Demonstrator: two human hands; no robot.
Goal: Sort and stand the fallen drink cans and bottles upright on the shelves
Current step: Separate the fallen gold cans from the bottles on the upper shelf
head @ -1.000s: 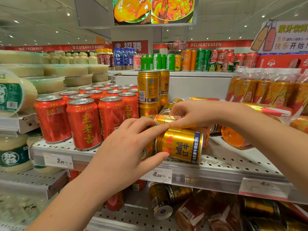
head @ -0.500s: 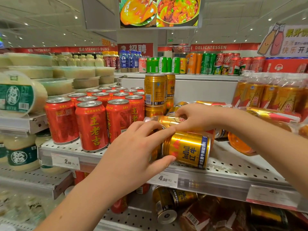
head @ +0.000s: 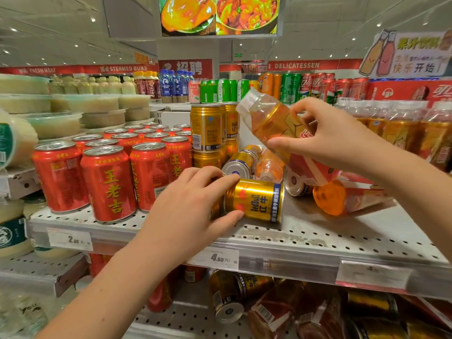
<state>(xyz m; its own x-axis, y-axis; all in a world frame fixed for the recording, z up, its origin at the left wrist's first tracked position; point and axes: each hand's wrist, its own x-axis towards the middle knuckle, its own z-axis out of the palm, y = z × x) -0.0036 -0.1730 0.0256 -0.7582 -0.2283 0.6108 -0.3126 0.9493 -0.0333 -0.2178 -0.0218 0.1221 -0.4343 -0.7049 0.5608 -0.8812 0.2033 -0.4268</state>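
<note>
At frame centre the left hand (head: 190, 206) curls its fingers and thumb round the left end of a gold can (head: 256, 200), which lies on its side on the perforated shelf (head: 318, 241) with its blue-banded label facing out. To the upper right, the right hand (head: 325, 138) grasps a clear bottle (head: 271, 121) of orange drink at mid-body, held in the air and tilted, its white cap pointing upper left.
</note>
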